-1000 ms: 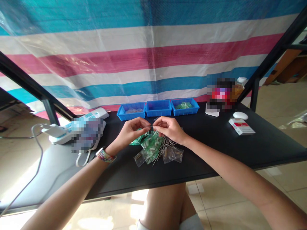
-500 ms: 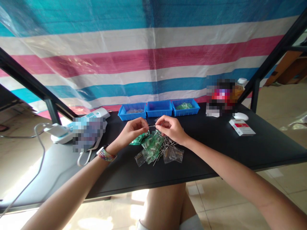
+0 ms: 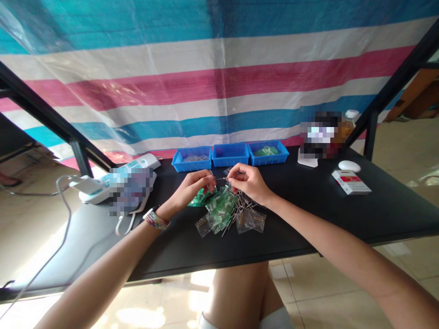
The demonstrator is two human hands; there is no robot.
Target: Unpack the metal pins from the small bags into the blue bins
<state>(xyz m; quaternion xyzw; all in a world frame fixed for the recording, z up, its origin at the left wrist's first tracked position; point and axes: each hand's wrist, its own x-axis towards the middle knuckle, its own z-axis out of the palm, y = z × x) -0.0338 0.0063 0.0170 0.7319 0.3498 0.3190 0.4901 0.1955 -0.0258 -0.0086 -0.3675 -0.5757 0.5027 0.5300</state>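
A thin metal rod (image 3: 221, 178) spans the gap between my hands, above the black table. My left hand (image 3: 196, 186) has its fingers curled in a pinch at the rod's left end. On the other side, the thumb and fingers of my right hand (image 3: 249, 183) close on the right end. Below them lie green plastic packets (image 3: 219, 208), a loose heap of thin metal rods (image 3: 236, 211) and small clear bags (image 3: 252, 221) with brass-coloured pins inside. What the fingertips cover is too small to make out.
Behind my hands stand three blue bins: the left bin (image 3: 174, 162) with clear packets, the middle bin (image 3: 230, 161), and the right bin (image 3: 270, 160) with green packets. A power strip (image 3: 147, 161) lies left; a small box (image 3: 351, 183) and white mouse (image 3: 349, 166) lie right.
The view has shifted slightly. My left thumb and fingers have moved a little, curling lower beside the rod. My right hand keeps its pinch.
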